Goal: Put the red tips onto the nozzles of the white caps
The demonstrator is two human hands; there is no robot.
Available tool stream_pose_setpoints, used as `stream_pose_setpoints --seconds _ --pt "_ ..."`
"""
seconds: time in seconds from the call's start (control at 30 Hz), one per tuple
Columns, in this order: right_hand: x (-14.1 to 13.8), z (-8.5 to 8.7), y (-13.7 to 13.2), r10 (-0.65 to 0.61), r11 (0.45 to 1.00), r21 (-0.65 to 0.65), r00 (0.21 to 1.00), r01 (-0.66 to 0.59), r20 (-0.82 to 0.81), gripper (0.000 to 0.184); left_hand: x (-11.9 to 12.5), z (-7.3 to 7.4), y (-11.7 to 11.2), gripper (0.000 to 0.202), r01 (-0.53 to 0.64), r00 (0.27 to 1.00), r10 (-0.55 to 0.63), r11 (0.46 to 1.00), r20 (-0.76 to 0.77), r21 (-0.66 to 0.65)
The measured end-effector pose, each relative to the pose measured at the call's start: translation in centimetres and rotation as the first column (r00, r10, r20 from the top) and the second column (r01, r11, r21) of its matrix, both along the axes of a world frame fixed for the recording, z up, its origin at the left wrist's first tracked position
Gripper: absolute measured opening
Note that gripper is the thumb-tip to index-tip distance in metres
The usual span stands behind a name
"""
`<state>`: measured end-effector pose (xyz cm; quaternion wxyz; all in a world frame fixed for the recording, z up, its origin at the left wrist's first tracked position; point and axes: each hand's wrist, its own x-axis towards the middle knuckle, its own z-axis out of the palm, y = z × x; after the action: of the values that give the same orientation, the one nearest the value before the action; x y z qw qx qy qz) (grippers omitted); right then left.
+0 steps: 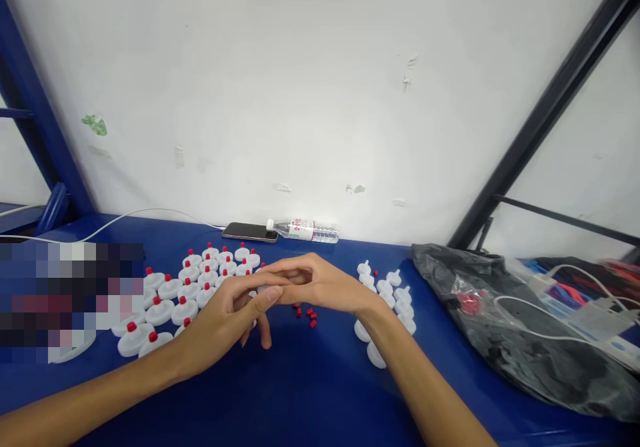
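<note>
My left hand [220, 320] and my right hand [315, 284] meet over the middle of the table, fingers closed and overlapping. A sliver of a white plastic piece [262, 289] shows between the fingers; most of it is hidden. Left of them stand several white round discs [159, 311] with red caps on their nozzles. Loose red caps [311, 314] lie just below my right hand. Behind my right forearm are several white discs [394, 278] with bare nozzles, partly overlapping.
A phone [249, 232] on a white cable and a clear water bottle [314, 230] lie along the wall. A grey plastic bag [480, 327] covers the right side, with cables and a small bag of red pieces [470, 300]. A blurred patch hides the far left.
</note>
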<state>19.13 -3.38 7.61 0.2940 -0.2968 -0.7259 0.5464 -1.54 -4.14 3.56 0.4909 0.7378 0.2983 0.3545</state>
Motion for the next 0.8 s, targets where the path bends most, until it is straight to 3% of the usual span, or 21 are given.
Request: stream_pose_setpoints --seconds 0.37,0.57,0.8 --pt "-0.18 0.57 -0.65 -0.084 0.989 0.123 0.996 0.079 0.035 0.032 -0.26 0.15 -0.28 0.052 0.019 1.0 -0.018 1.0 0.006 -0.023" --pt "-0.19 0.37 -0.37 -0.281 0.917 0.303 0.959 0.26 0.027 0.025 -0.16 0.0 -0.43 0.058 0.017 0.998 -0.011 0.997 0.067 -0.079" --pt "-0.16 0.21 -0.17 -0.33 0.875 0.374 0.944 0.308 -0.004 0.024 -0.19 -0.71 -0.37 0.062 0.042 0.998 -0.034 0.992 0.061 -0.12"
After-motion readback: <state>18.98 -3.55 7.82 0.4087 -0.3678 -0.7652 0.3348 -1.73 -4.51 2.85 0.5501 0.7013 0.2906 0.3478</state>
